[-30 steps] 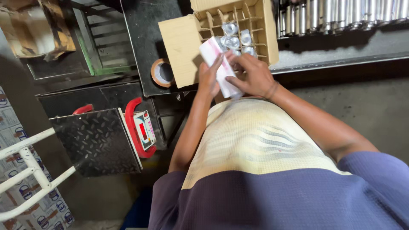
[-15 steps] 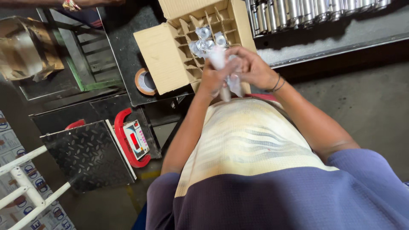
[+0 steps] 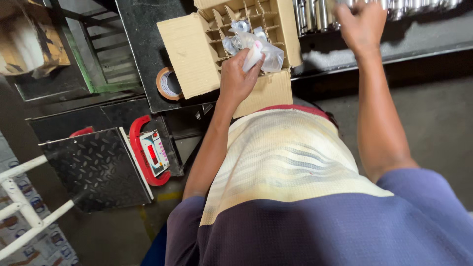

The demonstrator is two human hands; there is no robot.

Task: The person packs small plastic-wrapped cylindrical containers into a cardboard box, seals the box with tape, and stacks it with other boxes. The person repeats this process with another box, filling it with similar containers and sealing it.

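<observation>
My left hand (image 3: 236,79) grips a clear plastic bag (image 3: 263,51) with a white part inside, just in front of the open cardboard box (image 3: 187,49). The box has cardboard dividers (image 3: 246,15), and bagged shiny parts sit in some cells. My right hand (image 3: 362,24) is stretched up to the row of shiny metal cylinders (image 3: 315,15) on the dark shelf at the top right. Its fingers are blurred, and I cannot tell whether they hold anything.
A roll of brown tape (image 3: 169,83) lies left of the box on the dark bench. A platform scale (image 3: 96,167) with a red-framed display (image 3: 152,152) stands at lower left. White metal bars (image 3: 19,197) and a second carton (image 3: 29,39) are at the left.
My right hand has let go of the bag and reached up right to the metal cylinders. My left hand alone keeps the bag at the box.
</observation>
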